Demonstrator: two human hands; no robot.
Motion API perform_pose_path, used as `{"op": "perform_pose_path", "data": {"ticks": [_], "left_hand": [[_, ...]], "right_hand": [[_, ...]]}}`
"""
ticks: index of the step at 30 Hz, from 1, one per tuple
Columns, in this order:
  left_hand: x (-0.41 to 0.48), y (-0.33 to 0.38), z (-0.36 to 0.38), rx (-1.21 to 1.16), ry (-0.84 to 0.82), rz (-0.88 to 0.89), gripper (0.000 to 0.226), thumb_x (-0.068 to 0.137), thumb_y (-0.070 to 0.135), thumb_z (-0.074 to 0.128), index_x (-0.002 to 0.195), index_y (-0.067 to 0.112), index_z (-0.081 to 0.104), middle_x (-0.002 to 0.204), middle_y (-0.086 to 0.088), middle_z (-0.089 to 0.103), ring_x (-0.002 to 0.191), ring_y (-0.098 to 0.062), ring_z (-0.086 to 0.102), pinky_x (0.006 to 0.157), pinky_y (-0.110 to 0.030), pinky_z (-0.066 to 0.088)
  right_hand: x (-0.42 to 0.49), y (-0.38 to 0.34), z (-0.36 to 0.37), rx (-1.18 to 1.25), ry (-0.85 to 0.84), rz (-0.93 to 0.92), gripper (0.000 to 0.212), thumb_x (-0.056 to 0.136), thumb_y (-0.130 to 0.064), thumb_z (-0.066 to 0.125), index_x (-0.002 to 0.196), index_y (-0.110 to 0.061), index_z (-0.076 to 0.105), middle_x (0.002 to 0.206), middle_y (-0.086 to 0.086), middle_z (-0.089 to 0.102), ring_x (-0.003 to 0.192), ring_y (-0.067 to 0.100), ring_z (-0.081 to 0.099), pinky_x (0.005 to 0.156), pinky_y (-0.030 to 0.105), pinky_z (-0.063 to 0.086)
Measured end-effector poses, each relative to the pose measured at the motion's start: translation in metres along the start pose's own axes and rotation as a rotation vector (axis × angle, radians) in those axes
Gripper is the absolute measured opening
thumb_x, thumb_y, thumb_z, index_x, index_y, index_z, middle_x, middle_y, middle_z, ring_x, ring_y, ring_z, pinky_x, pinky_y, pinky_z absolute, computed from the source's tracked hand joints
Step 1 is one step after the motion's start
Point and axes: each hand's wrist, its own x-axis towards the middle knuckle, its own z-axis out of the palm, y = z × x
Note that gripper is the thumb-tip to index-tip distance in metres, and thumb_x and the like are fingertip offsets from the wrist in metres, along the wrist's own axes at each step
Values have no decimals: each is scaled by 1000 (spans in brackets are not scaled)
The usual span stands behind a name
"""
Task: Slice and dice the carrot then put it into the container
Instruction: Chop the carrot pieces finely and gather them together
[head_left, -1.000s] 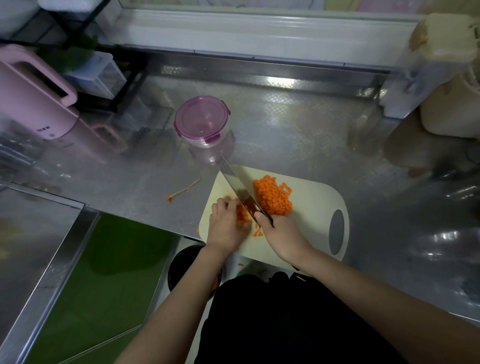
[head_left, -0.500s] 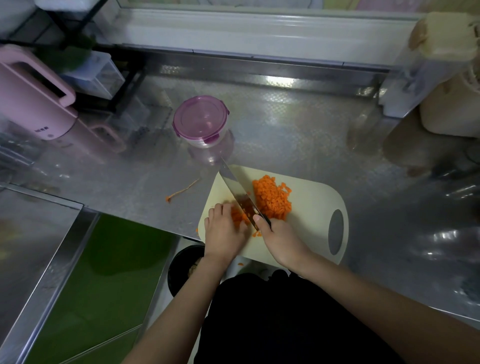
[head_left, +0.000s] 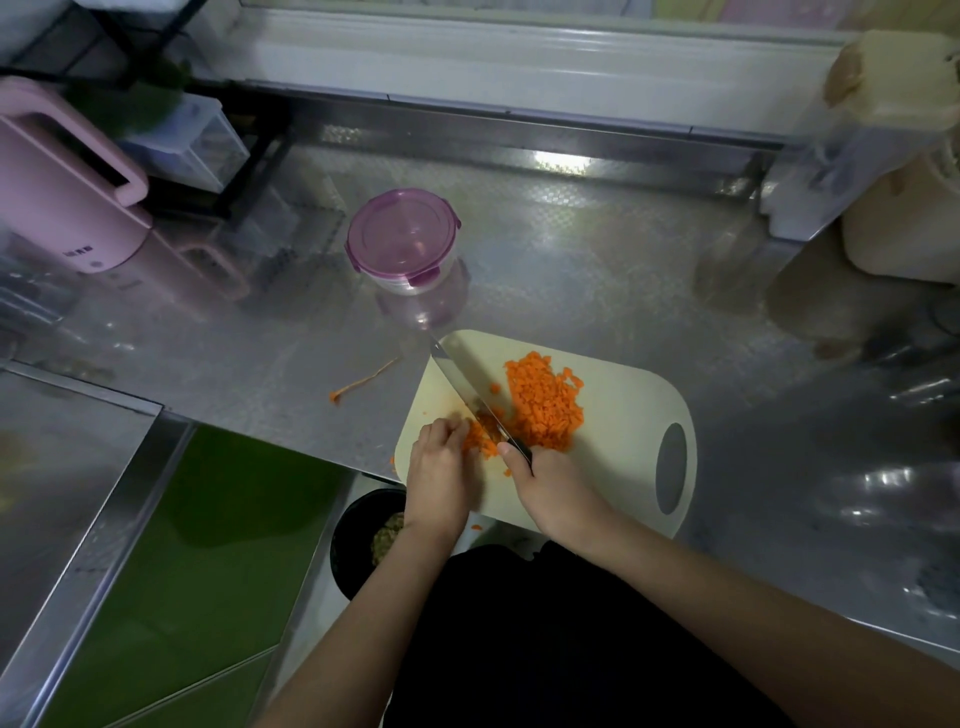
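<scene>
A heap of diced carrot (head_left: 546, 402) lies on the cream cutting board (head_left: 623, 415). My right hand (head_left: 553, 486) grips the handle of a knife (head_left: 465, 376), whose blade slants up and left across the board. My left hand (head_left: 439, 467) has its fingers curled on the remaining carrot pieces (head_left: 475, 439) just left of the blade. A round container (head_left: 402, 241) with a purple lid stands closed on the steel counter beyond the board.
A pink kettle (head_left: 62, 192) stands at the far left. A carrot peel strip (head_left: 361, 383) lies on the counter left of the board. A black bin (head_left: 363, 540) with scraps sits below the counter edge. Beige jars (head_left: 893, 156) stand at the far right.
The knife and my left hand have edged leftward along the carrot while chopping; a few more diced bits lie by the blade.
</scene>
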Motion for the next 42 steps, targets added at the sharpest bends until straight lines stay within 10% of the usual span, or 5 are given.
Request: {"op": "perform_pose_path", "data": {"ticks": [9,14,22,32,42], "left_hand": [[1,-4,6,37,67,59,35,69,3,78,102,-1,68,85,-11,61,77,-31,60,66,-35,54],[0,-6,8,57,115,67,30,72,5,76,101,0,68,85,-10,60,75,-29,59,70,-30,37],[1,-8,7,-11,75,45,35,70,4,78,104,2,69,87,-11,64,77,-33,61,70,-39,52],[0,-13,-4,-174,-15,-36,57,81,20,71,133,7,51,129,-9,56,118,-26,48,105,-31,35],[-2,-8,-7,-141,37,-57,28,84,11,66,111,5,67,97,-11,59,94,-29,51,82,-33,42]], "right_hand": [[3,-5,4,-64,60,46,55,99,-46,32,98,-1,62,93,19,65,87,35,63,71,35,47],[9,-4,8,-73,82,29,54,98,-47,34,96,-2,63,93,21,66,87,38,63,73,39,49],[19,-1,-1,56,45,4,45,100,-42,36,61,-20,41,59,-1,47,67,25,52,53,29,28],[4,-6,-12,165,53,-44,47,101,-39,34,60,-17,42,57,-1,43,53,11,42,47,19,27],[5,1,5,90,-4,-11,48,100,-45,32,73,-11,54,62,2,49,65,22,51,58,31,36]]}}
